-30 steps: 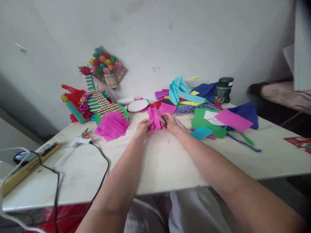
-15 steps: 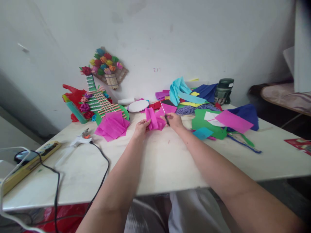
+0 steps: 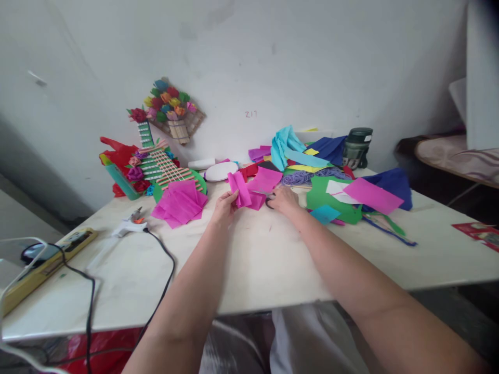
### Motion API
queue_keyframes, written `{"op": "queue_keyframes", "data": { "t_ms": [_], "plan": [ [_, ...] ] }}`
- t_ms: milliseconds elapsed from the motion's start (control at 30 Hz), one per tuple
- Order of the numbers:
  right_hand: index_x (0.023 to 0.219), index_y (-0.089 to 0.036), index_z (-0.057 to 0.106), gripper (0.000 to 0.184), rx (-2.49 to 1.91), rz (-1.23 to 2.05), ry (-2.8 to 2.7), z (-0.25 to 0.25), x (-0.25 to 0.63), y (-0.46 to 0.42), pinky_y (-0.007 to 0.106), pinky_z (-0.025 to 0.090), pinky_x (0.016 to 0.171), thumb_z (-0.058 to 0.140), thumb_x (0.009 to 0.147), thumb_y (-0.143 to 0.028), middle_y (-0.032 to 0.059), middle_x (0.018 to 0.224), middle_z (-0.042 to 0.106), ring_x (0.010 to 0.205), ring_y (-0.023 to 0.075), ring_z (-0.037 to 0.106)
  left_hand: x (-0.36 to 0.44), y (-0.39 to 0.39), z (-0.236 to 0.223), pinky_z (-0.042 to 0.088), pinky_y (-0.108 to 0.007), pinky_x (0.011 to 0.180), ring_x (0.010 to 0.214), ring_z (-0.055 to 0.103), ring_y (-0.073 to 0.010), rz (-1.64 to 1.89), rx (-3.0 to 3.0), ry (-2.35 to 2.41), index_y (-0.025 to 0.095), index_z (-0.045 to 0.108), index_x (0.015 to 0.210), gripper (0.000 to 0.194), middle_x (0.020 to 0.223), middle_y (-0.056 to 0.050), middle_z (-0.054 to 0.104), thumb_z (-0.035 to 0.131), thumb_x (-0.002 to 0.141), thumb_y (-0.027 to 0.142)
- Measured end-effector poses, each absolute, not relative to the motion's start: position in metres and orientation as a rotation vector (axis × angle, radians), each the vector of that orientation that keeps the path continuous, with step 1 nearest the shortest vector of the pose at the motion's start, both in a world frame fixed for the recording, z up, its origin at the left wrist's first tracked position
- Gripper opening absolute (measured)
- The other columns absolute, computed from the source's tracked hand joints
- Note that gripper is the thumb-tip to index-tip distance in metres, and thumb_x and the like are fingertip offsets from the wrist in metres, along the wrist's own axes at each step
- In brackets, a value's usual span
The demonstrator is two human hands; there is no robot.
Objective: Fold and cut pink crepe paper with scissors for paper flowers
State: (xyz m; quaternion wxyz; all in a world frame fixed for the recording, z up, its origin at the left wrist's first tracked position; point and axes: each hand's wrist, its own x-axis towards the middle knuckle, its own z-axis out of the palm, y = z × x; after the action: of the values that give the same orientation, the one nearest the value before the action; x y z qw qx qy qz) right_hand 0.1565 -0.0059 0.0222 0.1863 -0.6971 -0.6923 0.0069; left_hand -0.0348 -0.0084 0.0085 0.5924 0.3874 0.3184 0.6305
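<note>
Pinched in my left hand (image 3: 226,204) is a folded strip of pink crepe paper (image 3: 239,189), held upright over the table. My right hand (image 3: 284,199) is closed around the dark handles of a pair of scissors (image 3: 268,198). The blades point left, toward the folded paper, and their tips lie close to its right side; whether they touch it I cannot tell. More pink paper (image 3: 266,179) lies flat just behind the scissors. To the left of my left hand rests a stack of pink paper pieces (image 3: 180,203).
A white glue gun (image 3: 130,223) with a black cord and a yellow power strip (image 3: 50,265) are at the left. Behind stand a paper-flower guitar (image 3: 163,169) and a round white disc (image 3: 221,171). Coloured sheets, purple string (image 3: 312,176) and a dark bottle (image 3: 357,148) fill the right back.
The scissors have swung from pointing up and away to pointing left at the pink paper. My left hand has shifted slightly left with the paper.
</note>
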Motion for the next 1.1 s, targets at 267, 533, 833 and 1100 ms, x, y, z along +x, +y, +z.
{"op": "queue_keyframes", "data": {
  "t_ms": [267, 533, 833, 1100],
  "plan": [
    [0.1, -0.017, 0.067, 0.037, -1.903, 0.07, -1.943, 0.019, 0.162, -0.004, 0.035, 0.04, 0.082, 0.056, 0.069, -0.034, 0.0121, 0.116, 0.057, 0.11, 0.0284, 0.046, -0.035, -0.008, 0.009, 0.035, -0.019, 0.048, 0.047, 0.046, -0.0059, 1.469, 0.92, 0.701, 0.012, 0.057, 0.064, 0.027, 0.054, 0.003, 0.054, 0.079, 0.054, 0.025],
    [0.071, -0.017, 0.067, 0.033, -1.48, 0.414, -1.657, 0.019, 0.162, 0.004, 0.027, 0.042, 0.063, 0.048, 0.081, -0.042, 0.0075, 0.078, 0.066, 0.075, 0.0183, 0.06, -0.032, -0.011, 0.009, 0.034, -0.019, 0.047, 0.046, 0.044, -0.0053, 1.361, 1.008, 0.717, 0.012, 0.057, 0.06, 0.026, 0.053, 0.002, 0.052, 0.078, 0.057, 0.026],
    [0.079, -0.012, 0.066, 0.034, -0.964, 1.19, -1.279, 0.025, 0.149, -0.004, 0.017, 0.024, 0.033, 0.061, 0.074, -0.045, 0.0065, 0.065, 0.064, 0.047, 0.0085, 0.053, -0.029, -0.017, 0.012, 0.029, -0.019, 0.045, 0.045, 0.041, -0.0049, 1.173, 1.175, 0.761, 0.013, 0.059, 0.061, 0.026, 0.053, 0.003, 0.051, 0.077, 0.059, 0.031],
    [0.068, -0.013, 0.063, 0.023, -0.91, 1.191, -1.276, 0.022, 0.148, -0.004, 0.017, 0.022, 0.031, 0.061, 0.073, -0.035, 0.0047, 0.062, 0.064, 0.043, 0.0081, 0.052, -0.027, -0.016, 0.009, 0.03, -0.019, 0.046, 0.046, 0.043, -0.0054, 1.127, 1.204, 0.792, 0.013, 0.061, 0.063, 0.025, 0.054, 0.002, 0.052, 0.078, 0.058, 0.031]
  ]
}}
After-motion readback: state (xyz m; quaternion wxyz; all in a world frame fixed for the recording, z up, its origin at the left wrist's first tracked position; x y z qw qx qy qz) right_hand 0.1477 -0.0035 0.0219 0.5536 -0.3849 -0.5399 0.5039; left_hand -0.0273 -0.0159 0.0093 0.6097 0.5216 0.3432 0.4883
